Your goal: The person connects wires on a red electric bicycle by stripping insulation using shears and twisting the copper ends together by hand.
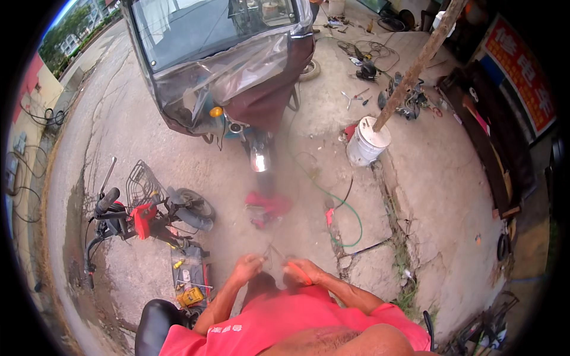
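Note:
My left hand (248, 268) is closed in a pinch low in the middle of the view. It grips one end of a thin dark wire-like piece (271, 247), which bends to a point between my hands. Just to the right, my right hand (310, 270) is closed around an orange strip-like thing (298, 273), perhaps a handle. The other end of the thin piece reaches its fingers. Ahead of both hands, a red cloth-like thing (274, 204) lies by the front wheel area of a covered three-wheeler (261, 107). That spot is hazy, so its details are unclear.
To the left stands a small electric bike (142, 221) with a wire basket. A tray with a yellow tool (190, 295) lies below it. A green hose (356, 216) curls at right. Beyond are a white bucket (368, 145) holding a wooden post (415, 68) and scattered parts (404, 98).

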The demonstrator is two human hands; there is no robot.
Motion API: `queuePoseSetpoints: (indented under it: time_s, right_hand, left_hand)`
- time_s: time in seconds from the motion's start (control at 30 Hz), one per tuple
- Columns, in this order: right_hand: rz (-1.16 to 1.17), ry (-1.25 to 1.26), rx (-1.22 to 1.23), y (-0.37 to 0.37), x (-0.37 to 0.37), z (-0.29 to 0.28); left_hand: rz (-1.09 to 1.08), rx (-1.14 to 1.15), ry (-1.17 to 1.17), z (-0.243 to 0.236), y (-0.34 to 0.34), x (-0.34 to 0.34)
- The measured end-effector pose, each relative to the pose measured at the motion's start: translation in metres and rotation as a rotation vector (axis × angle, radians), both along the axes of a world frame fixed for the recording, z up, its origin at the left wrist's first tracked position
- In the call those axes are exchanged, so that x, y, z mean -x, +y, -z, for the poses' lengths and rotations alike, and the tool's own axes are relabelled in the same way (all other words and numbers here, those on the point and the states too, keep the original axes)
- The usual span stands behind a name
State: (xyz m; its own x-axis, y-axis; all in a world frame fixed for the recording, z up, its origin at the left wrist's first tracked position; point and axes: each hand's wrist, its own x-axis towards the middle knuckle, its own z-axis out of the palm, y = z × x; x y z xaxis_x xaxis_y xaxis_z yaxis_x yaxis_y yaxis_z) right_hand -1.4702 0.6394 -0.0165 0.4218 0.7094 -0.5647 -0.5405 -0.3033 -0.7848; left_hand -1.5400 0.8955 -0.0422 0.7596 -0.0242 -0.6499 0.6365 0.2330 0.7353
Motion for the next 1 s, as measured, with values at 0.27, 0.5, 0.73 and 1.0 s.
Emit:
queuePoseSetpoints:
  time_s: [0.27,0.5,0.73,1.0]
  right_hand:
    - [0.147,-0.114,-0.132,0.007,0.002,0.01]
    - [0.161,-0.061,-0.361,0.04,-0.012,-0.019]
    - [0.001,-0.26,-0.337,0.054,-0.004,-0.041]
    - [-0.005,-0.419,-0.173,0.021,-0.026,-0.026]
  left_hand:
    - [-0.261,0.352,-0.087,-0.018,-0.013,-0.005]
    - [-0.374,0.679,-0.314,-0.082,-0.036,-0.025]
    - [-0.57,0.685,-0.486,-0.096,0.001,-0.028]
    - [-0.822,0.341,-0.769,-0.13,0.116,-0.011]
